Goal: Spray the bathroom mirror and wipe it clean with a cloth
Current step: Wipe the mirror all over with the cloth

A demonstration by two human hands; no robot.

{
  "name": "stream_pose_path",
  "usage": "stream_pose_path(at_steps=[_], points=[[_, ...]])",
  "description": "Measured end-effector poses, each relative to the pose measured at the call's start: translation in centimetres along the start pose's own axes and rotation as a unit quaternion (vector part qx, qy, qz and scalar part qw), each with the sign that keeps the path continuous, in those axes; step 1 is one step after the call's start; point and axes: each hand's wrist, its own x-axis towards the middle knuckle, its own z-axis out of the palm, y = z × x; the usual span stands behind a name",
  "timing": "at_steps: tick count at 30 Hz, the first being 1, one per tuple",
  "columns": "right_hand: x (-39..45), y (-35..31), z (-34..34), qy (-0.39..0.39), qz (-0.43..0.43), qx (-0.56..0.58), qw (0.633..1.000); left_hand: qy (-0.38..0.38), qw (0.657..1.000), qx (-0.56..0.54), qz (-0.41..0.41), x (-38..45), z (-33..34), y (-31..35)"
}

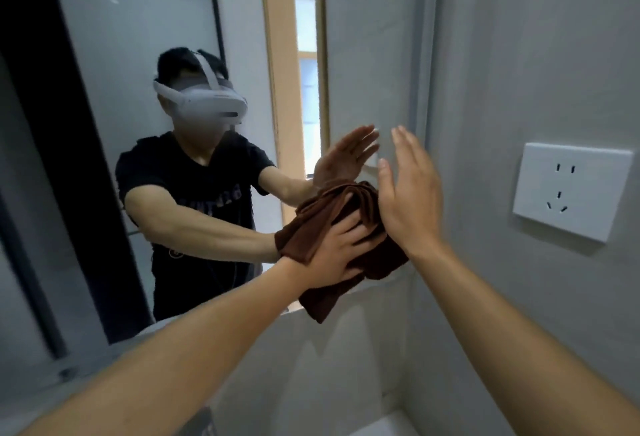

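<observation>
The bathroom mirror [180,20] fills the left and middle of the head view and reflects a person with a headset and both arms. My left hand [337,250] presses a brown cloth [346,224] flat against the mirror near its lower right corner, fingers spread over the cloth. Part of the cloth hangs below the mirror's bottom edge. My right hand [410,193] is held upright beside the cloth with straight fingers, palm toward the glass near the mirror's right edge; it holds nothing. No spray bottle is in view.
A white wall socket [571,190] sits on the grey wall to the right of the mirror. Grey tiled wall [339,366] runs below the mirror. A white rim shows at the bottom edge.
</observation>
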Motion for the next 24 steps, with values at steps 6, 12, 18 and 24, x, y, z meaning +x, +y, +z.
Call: stream_pose_path(at_steps=[6, 12, 18, 24], points=[[4.3, -2.5, -3.0, 0.077, -0.04, 0.029, 0.996, 0.076, 0.987, 0.08, -0.115, 10.1, -9.8, -13.5], [8.9, -3.5, -5.1, 0.107, -0.073, 0.041, 0.991, 0.079, 0.949, 0.144, -0.27, 16.8, -16.5, -21.2], [14.4, -7.3, -4.8, 0.09, -0.129, 0.13, 0.979, 0.167, 0.936, -0.101, -0.293, 17.1, -18.7, -21.1], [19.6, -11.9, -1.3, 0.095, -0.086, 0.066, 0.99, 0.234, 0.775, -0.438, -0.39, 15.8, -23.0, -23.8]])
